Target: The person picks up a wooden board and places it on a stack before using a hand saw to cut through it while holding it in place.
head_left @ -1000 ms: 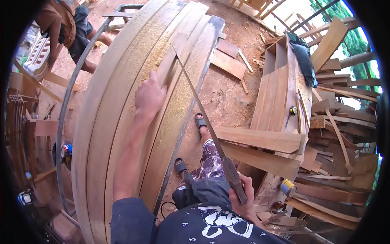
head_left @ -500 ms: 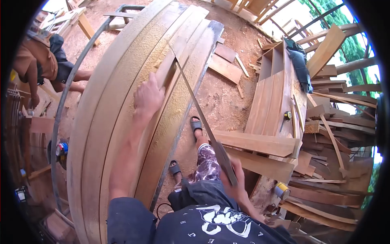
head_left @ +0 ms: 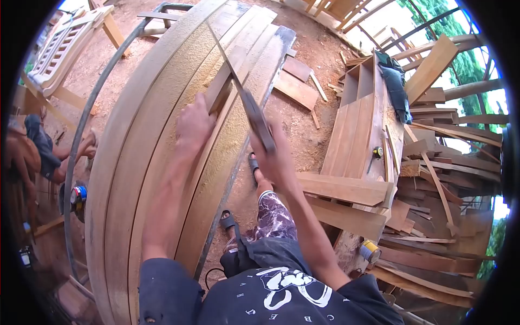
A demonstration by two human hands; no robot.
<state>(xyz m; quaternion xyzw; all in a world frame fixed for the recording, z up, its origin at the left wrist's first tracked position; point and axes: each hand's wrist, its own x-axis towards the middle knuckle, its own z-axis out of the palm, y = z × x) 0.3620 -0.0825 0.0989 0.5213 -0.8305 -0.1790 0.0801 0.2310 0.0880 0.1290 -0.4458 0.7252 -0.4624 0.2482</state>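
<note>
My left hand (head_left: 195,124) is closed on a narrow wooden board (head_left: 219,86), pressing it down on the long planks (head_left: 138,127) of the bench. A handsaw (head_left: 254,112) is in my right hand (head_left: 275,154), its fingers wrapped around the handle end. The thin blade crosses the board near its far end, just beyond my left hand, and points up and to the left. Yellow sawdust (head_left: 216,168) lies over the planks on both sides of the board. Whether the teeth have cut into the wood is too fine to see.
On the right stands a wooden cabinet frame (head_left: 355,127) with a tape measure (head_left: 377,152) on it. Two boards (head_left: 346,189) jut toward me. Scrap wood (head_left: 433,216) is piled behind. A bent metal pipe (head_left: 81,130) runs along the left, with another person (head_left: 40,146) beyond.
My right hand has pushed the saw forward and up from beside my hip, so more blade passes beyond the board. My left hand stays on the board. The person at left has shifted lower.
</note>
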